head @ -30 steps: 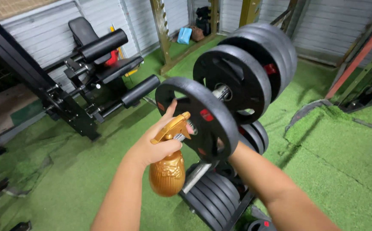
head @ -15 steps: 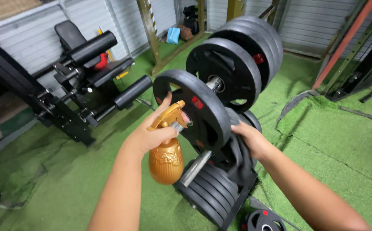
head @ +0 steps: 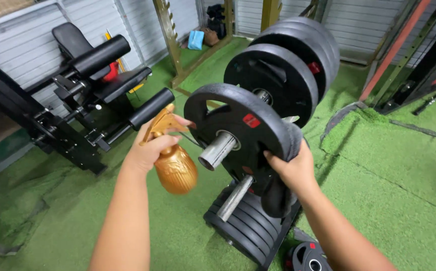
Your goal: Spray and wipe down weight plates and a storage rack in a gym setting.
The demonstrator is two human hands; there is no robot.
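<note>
Fingers [head: 152,143] of the left hand [head: 150,150] are wrapped tight around the neck and trigger of a gold spray bottle [head: 174,165], its nozzle aimed at the black weight plate [head: 238,128] just beyond them. Half a second ago the right hand [head: 293,168] lay lower on the rack; now its fingers [head: 275,159] are pressed together over a dark cloth [head: 280,193] against the rim of that plate, the cloth hanging below them. The hands have closed in from both sides of the plate, so spraying and wiping look to be in hand. Farther from the fingers sit larger plates [head: 298,55], and beneath them a stack of smaller plates [head: 243,221] on green turf [head: 393,170].
</note>
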